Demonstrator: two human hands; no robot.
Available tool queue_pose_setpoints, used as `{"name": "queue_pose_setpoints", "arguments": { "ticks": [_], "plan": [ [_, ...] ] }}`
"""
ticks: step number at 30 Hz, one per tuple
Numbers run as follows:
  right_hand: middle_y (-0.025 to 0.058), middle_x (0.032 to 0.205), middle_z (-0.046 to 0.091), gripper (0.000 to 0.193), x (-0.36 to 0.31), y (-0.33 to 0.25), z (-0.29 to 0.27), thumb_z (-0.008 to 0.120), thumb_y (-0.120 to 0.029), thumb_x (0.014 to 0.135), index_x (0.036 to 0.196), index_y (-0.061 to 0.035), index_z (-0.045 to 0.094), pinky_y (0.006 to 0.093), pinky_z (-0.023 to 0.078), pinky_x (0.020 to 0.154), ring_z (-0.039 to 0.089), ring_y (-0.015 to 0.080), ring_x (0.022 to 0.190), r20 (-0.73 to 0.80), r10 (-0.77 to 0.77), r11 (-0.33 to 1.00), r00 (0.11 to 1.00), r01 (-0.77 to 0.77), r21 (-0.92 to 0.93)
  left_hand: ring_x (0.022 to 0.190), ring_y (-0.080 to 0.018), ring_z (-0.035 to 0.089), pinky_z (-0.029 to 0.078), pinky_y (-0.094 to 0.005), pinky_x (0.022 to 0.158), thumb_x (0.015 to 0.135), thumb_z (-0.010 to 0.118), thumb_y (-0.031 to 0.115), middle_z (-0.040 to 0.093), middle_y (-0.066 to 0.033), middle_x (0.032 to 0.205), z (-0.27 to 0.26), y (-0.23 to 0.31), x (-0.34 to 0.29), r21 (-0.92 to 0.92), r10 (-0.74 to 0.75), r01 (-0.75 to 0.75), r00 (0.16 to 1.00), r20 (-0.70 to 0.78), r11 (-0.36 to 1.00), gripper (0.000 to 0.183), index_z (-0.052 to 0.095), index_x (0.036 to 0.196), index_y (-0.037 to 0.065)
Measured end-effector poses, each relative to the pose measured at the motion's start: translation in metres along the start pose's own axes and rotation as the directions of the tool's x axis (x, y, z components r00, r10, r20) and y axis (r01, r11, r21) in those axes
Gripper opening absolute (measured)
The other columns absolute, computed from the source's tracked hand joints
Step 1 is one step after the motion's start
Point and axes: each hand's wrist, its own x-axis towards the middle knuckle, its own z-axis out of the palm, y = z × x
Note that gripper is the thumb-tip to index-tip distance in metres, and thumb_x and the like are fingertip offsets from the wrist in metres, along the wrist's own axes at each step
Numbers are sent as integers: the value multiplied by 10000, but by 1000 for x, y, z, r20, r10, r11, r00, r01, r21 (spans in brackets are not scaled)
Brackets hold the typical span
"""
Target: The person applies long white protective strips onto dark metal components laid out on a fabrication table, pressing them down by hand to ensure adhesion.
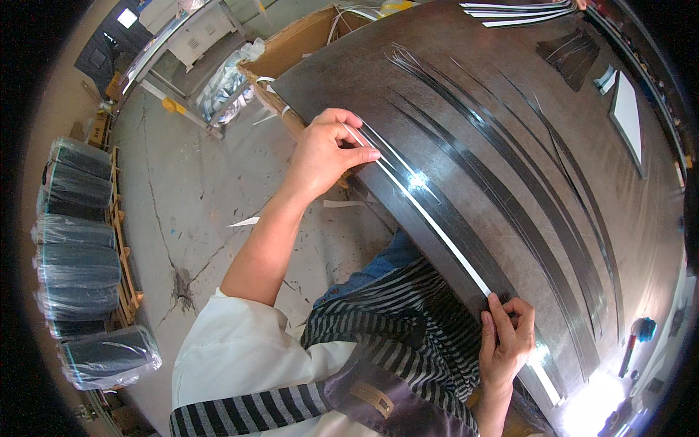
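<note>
A narrow white strip [440, 234] runs along a wider black strip [466, 237] near the table's front edge. Its far end is pinched between the thumb and fingers of my left hand [325, 149]. Lower right, the fingertips of my right hand [507, 342] close on the same white strip, and a further white length shows beyond that hand. Behind the strip lie more long black strips [502, 178], roughly side by side on the dark tabletop [335, 76]. What is under my right palm is hidden.
White strips [510, 13] lie at the table's far edge, near a dark bundle [569, 58] and a white angular plate [626, 120]. A blue-headed tool [641, 331] is at right. An open cardboard box [291, 47] stands past the table's left end. Plastic-wrapped black bundles [80, 255] line the floor.
</note>
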Motion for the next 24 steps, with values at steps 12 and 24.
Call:
{"name": "queue_pose_setpoints", "arguments": {
  "ticks": [12,24],
  "plan": [
    [70,886,572,259,2,-1,-3,763,-62,761,1020,-70,758,314,452,578,523,197,640,-11,2,1000,1000,-1,31,719,-95,491,428,-238,679,816,734,41,566,4,888,-39,-16,39,219,-5,41,987,-163,975,162,652,955,53],
    [72,920,603,269,3,9,-3,780,-99,757,1023,-94,743,343,523,624,620,230,714,-43,-19,999,999,21,34,703,-224,567,446,-332,631,726,805,114,563,-68,750,88,71,-38,205,345,-405,898,271,891,240,589,778,26]
  ]
}}
